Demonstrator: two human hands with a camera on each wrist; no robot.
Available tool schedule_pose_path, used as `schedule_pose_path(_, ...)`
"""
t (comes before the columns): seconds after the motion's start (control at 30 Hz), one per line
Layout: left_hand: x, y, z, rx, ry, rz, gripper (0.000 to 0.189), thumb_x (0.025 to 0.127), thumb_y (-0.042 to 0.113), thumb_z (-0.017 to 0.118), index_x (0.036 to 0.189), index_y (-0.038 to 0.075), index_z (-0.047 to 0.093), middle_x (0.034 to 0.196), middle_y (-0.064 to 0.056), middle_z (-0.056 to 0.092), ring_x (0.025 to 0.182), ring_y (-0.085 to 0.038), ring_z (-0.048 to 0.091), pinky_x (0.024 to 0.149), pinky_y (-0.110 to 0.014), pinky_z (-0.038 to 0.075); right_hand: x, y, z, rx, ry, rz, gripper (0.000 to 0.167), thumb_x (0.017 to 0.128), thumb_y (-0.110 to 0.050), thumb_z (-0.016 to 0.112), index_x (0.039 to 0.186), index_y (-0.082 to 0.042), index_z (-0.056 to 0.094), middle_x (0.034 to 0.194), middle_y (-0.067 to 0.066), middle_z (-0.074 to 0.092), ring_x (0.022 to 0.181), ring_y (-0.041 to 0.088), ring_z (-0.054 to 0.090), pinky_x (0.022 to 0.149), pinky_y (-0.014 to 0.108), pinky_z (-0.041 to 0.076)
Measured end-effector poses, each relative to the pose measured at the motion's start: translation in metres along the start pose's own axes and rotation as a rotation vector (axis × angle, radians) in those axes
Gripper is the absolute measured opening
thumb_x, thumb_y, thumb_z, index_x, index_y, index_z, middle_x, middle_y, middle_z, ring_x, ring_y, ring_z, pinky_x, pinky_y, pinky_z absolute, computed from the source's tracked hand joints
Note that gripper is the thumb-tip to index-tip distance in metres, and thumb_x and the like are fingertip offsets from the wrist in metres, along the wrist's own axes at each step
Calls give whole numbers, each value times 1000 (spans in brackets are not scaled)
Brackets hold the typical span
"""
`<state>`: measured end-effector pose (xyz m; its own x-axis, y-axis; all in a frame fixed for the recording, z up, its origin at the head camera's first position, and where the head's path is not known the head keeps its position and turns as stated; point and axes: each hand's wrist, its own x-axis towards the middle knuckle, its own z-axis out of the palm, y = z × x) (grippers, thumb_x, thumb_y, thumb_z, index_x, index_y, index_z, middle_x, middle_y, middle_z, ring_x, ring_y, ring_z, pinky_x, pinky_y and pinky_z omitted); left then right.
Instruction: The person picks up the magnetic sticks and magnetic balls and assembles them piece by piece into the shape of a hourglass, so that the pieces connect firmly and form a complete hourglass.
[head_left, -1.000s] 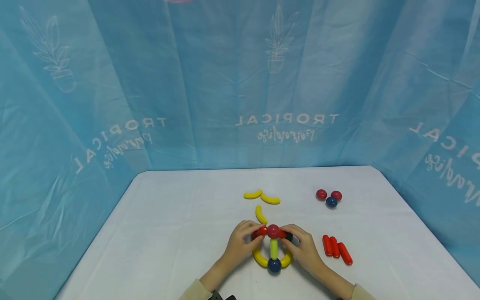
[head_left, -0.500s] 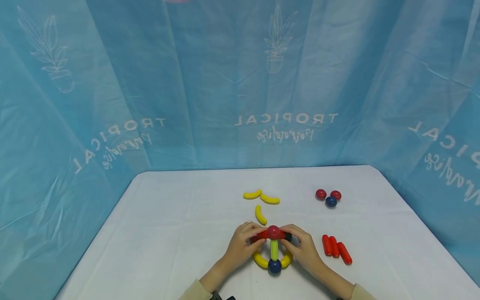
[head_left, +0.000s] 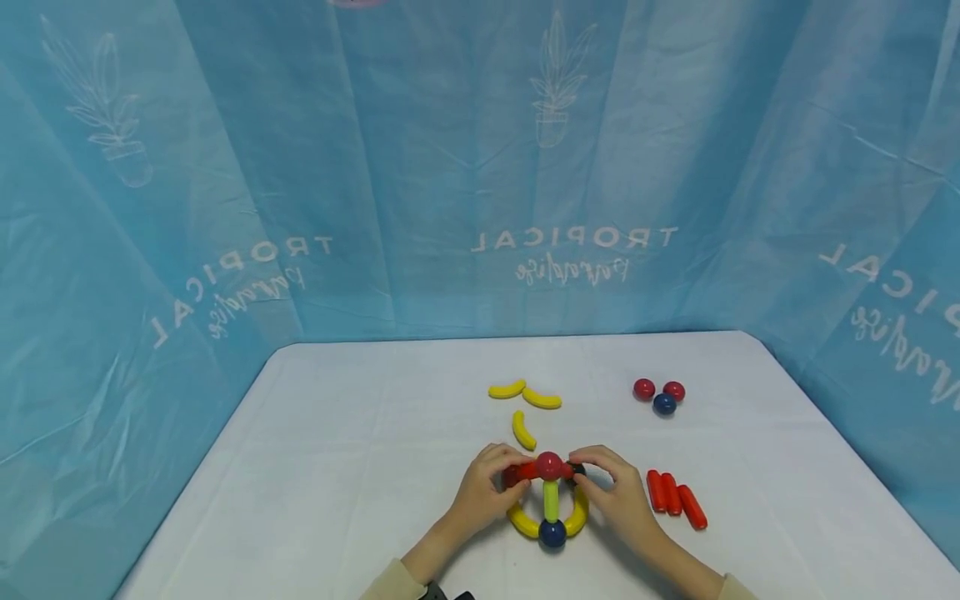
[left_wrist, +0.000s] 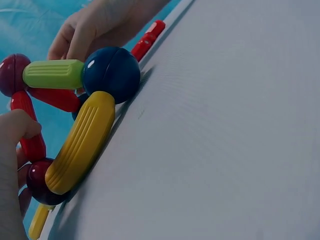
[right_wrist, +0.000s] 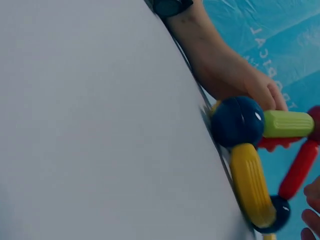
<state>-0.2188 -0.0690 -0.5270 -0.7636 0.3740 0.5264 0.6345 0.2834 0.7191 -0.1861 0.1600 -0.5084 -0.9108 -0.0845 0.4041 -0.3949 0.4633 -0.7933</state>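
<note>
Ball-and-rod frame: the pyramid-like piece (head_left: 551,500) appeared to rest on the white-clothed worktop (head_left: 375,442), between both hands.
Left hand: its grip (head_left: 483,487) was closed, thumb across the left red rod (left_wrist: 34,145), fingers behind.
Right hand: its fingers (head_left: 618,496) arched loosely about the blue corner ball (right_wrist: 281,214) at the frame's 2 o'clock; I couldn't tell whether they held it.
Handling: it looked light and stiff, slick at the balls, and likely to come apart at the joints; the lower balls or mid-rod seemed the surest holds.
Balls: glossy and round, faintly seamed; the red top ball (head_left: 550,466) sat above, the blue front ball (head_left: 552,534) at 6 o'clock.
Rods: plastic-looking; the lime rod (left_wrist: 54,74) was straight and grooved, the yellow curved rods (head_left: 522,522) ribbed and bowed.
Spare pieces: smooth yellow arcs (head_left: 542,398) lay towards 11 and 12 o'clock, loose balls (head_left: 664,404) between 1 and 2, spare red rods (head_left: 671,494) at 3.
</note>
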Motion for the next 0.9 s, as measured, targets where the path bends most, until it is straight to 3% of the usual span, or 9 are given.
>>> schedule_pose_path(0.13,0,1,1,-1,11,-23,30,78,8,76,107,16,70,99,4,69,93,-16,58,81,-27,50,-6,0,-21,-74,138,-15,24,80,5,70,100,-8,70,98,-2,70,94,-1,59,87,7,45)
schedule_pose_path(0.23,1,2,0,15,11,-60,31,78,10,76,107,20,71,100,8,69,94,-12,59,84,-26,50,-15,3,-39,-134,248,-14,24,77,11,69,96,-4,70,93,2,69,86,-4,56,79,2,42)
schedule_pose_path(0.3,1,2,-2,11,9,-88,31,78,9,75,106,21,71,100,10,69,95,-10,59,85,-25,50,-22,5,-50,-186,316,47,23,77,12,68,94,-3,70,92,6,68,82,-4,54,74,2,43)
schedule_pose_path(0.37,1,2,-3,-11,5,-114,29,79,9,74,105,22,71,99,10,69,95,-9,59,85,-25,50,-29,5,-60,-248,360,159,22,77,10,68,94,-4,70,93,7,68,80,-3,53,70,3,43)
schedule_pose_path(0.5,1,1,-5,-52,-3,-126,18,83,21,72,102,22,71,97,8,69,91,-12,58,80,-24,51,-40,8,-74,-346,322,387,25,77,4,68,101,-3,69,101,13,67,86,13,58,65,5,42)
schedule_pose_path(0.6,2,1,-5,-54,-8,-132,17,84,32,72,99,24,71,95,8,69,88,-12,57,76,-23,50,-44,13,-81,-374,228,468,33,76,2,70,109,3,64,108,21,64,89,28,61,63,7,42)
schedule_pose_path(0.67,3,1,-4,-53,-8,-138,16,83,34,73,96,23,71,92,8,69,86,-13,56,75,-22,49,-45,17,-83,-379,188,497,38,76,1,71,113,5,62,110,24,64,90,31,61,62,8,42)
schedule_pose_path(0.73,3,1,-4,-53,-11,-148,16,82,31,75,94,22,72,89,7,69,84,-14,56,74,-22,48,-43,20,-86,-374,181,499,40,76,0,71,114,6,61,107,26,65,85,28,62,60,9,43)
schedule_pose_path(0.9,3,0,-1,-98,-49,-160,16,79,22,77,91,14,72,87,-1,69,84,-23,57,77,-26,47,-35,18,-90,-321,248,494,37,78,-2,71,113,5,62,102,25,68,70,4,56,55,12,48)
